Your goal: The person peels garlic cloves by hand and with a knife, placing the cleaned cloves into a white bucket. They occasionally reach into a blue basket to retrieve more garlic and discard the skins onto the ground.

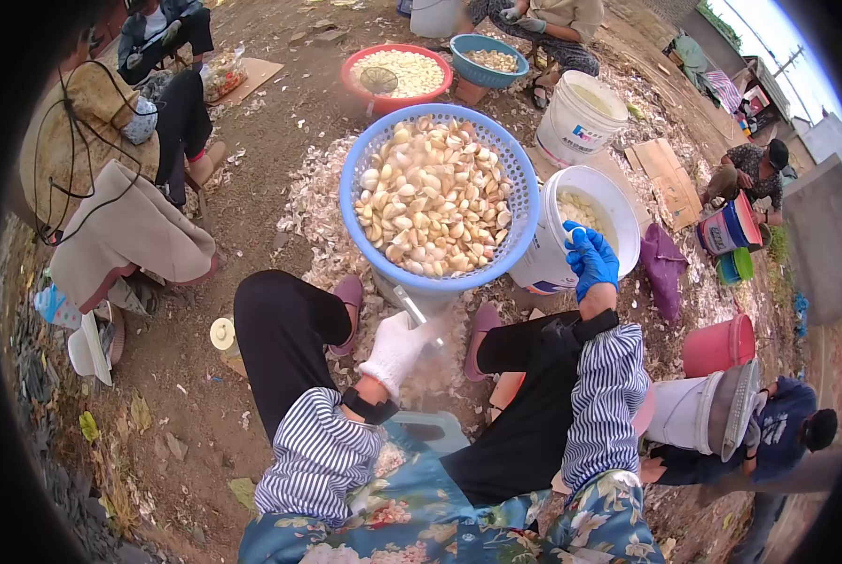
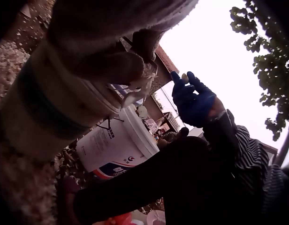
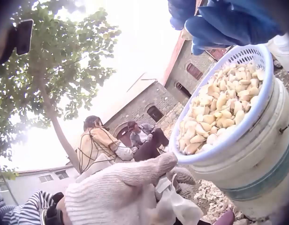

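My right hand, in a blue glove, pinches a pale garlic clove between thumb and fingers, over the near rim of a white bucket with peeled cloves inside. My left hand, in a white knit glove, holds a slim pale metal tool whose ends stick out past the fingers. Whitish, skin-like scraps hang at these fingers in the right wrist view. Just beyond the left hand, a blue perforated basket heaped with garlic cloves stands on a pail.
Behind the basket stand a red basin of peeled cloves and a teal basin. Another white bucket is at the right, near a purple sack. Garlic skins litter the ground. Several people sit around.
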### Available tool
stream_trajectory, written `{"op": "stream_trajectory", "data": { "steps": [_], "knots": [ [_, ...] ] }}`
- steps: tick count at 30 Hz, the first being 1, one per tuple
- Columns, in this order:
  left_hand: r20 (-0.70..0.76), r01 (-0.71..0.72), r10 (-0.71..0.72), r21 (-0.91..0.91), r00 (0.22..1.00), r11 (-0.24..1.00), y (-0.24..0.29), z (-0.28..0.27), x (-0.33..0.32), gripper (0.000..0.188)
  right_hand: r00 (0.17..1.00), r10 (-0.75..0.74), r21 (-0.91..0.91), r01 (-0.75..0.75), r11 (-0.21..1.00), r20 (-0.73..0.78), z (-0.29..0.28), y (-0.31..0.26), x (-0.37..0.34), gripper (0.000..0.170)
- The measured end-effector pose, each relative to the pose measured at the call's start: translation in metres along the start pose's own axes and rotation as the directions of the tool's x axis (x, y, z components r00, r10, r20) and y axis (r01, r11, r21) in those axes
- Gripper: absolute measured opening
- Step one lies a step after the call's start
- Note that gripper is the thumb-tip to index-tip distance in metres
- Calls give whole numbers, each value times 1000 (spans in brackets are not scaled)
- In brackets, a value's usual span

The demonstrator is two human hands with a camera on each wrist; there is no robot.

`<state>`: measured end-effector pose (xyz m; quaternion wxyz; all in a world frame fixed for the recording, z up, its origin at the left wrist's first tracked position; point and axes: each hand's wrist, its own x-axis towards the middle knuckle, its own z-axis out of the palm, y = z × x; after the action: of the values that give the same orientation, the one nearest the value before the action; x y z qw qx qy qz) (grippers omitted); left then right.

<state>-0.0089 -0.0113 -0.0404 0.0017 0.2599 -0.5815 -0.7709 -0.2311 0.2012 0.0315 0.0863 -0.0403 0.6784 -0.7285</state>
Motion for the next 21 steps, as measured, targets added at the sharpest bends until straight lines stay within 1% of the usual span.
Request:
{"op": "stream_trajectory", "data": {
  "steps": [1, 2, 3, 4, 5, 6, 7, 8, 9, 10, 11, 13, 15, 16, 19, 21],
  "knots": [
    [0, 5, -5, 27, 1000, 1000, -2, 2, 0, 27, 990, -99, -40, 96, 995, -95, -14, 2, 30, 26],
    [-11, -1, 1, 56, 1000, 998, 0, 4, -1, 27, 979, -127, -118, 109, 987, -161, -25, 2, 55, 30],
    [-12, 21, -20, 57, 1000, 998, 0, 6, -1, 27, 977, -181, -242, 150, 959, -109, -54, 25, 94, 53],
    [-15, 40, -39, 60, 999, 997, 1, 6, -1, 27, 940, -300, -692, 110, 713, -160, -55, 28, 104, 66],
    [-21, 57, -55, 61, 998, 997, 3, 6, 1, 27, 893, -427, -956, -13, 292, -143, -52, 28, 113, 79],
    [-25, 83, -81, 98, 996, 992, 4, 4, 1, 29, 853, -521, -968, 130, 216, -1, -48, 34, 115, 93],
    [-35, 86, -83, 93, 996, 992, 4, 3, 1, 29, 764, -630, -941, 301, 156, 140, -27, 27, 102, 75],
    [-46, 92, -88, 89, 995, 992, 4, 3, 2, 29, 850, -502, -838, 384, 388, 157, -6, 26, 92, 60],
    [-56, 100, -95, 84, 994, 991, 3, 3, 3, 29, 907, -365, -686, 403, 606, 211, 14, 30, 84, 46],
    [-56, 103, -98, 90, 994, 991, 2, 3, 3, 30, 952, -215, -609, 303, 733, 216, 32, 40, 78, 33],
    [-47, 88, -85, 57, 995, 995, 0, 2, 4, 30, 970, -61, -526, 180, 831, 235, 49, 51, 73, 23],
    [-25, 54, -54, -10, 998, 999, -3, 3, 4, 29, 930, -59, -704, 314, 637, 362, 73, 75, 67, 21],
    [-33, 85, -84, 27, 996, 996, -1, 2, 3, 27, 909, -20, -846, 394, 358, 415, 93, 80, 56, 23],
    [-33, 95, -93, 48, 995, 994, 1, 2, 4, 27, 907, -63, -831, 407, 379, 416, 96, 85, 58, 23],
    [-19, 44, -44, -31, 999, 999, -3, 2, 3, 27, 899, -48, -822, 418, 388, 434, 93, 92, 67, 21],
    [-14, 39, -40, -45, 999, 998, -2, 1, 4, 23, 920, -103, -859, 390, 333, 378, 94, 98, 64, 20]
  ]
}}
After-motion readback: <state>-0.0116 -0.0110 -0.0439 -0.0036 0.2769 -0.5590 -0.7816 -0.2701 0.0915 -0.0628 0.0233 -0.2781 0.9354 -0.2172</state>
